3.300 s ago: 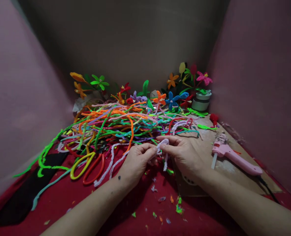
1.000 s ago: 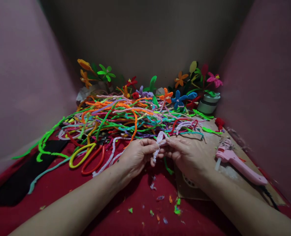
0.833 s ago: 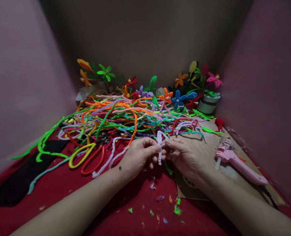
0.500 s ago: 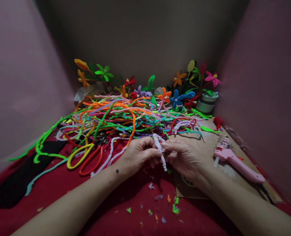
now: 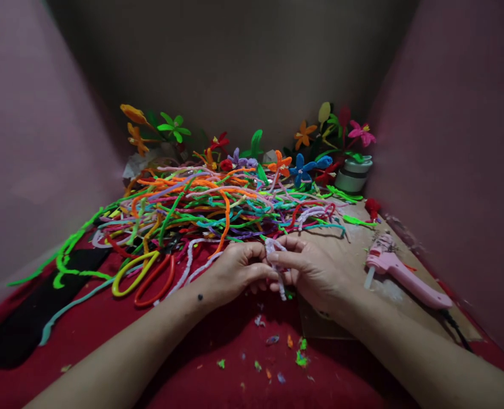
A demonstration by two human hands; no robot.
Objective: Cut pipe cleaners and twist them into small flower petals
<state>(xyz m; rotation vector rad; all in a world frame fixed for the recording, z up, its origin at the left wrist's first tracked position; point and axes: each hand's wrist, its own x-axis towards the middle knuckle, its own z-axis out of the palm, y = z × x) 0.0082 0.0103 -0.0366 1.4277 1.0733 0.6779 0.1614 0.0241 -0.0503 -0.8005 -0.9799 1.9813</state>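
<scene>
Between my two hands is a pale lilac pipe cleaner [image 5: 282, 288], bent into a narrow loop with one end hanging down. My left hand [image 5: 247, 266] pinches it from the left, thumb and forefinger at its side. My right hand [image 5: 305, 264] grips the upper part of the loop, with the thumb lying across it. Fingers partly hide where the strands meet. Just beyond my hands lies a big tangled heap of coloured pipe cleaners [image 5: 200, 210]. Scissors with one yellow and one red handle [image 5: 154, 278] rest left of my left hand.
A pink glue gun [image 5: 399, 272] lies on a cardboard sheet [image 5: 332, 329] at the right. Pipe-cleaner flowers, including a blue flower [image 5: 302, 170], stand at the back near a white pot [image 5: 354, 175]. Coloured fluff scraps [image 5: 302, 358] dot the red cloth [image 5: 217, 341]. A black strip [image 5: 21, 318] lies left.
My right thumb and fingers have shifted up and left onto the loop of the lilac pipe cleaner, covering more of it. The whole view has shifted slightly.
</scene>
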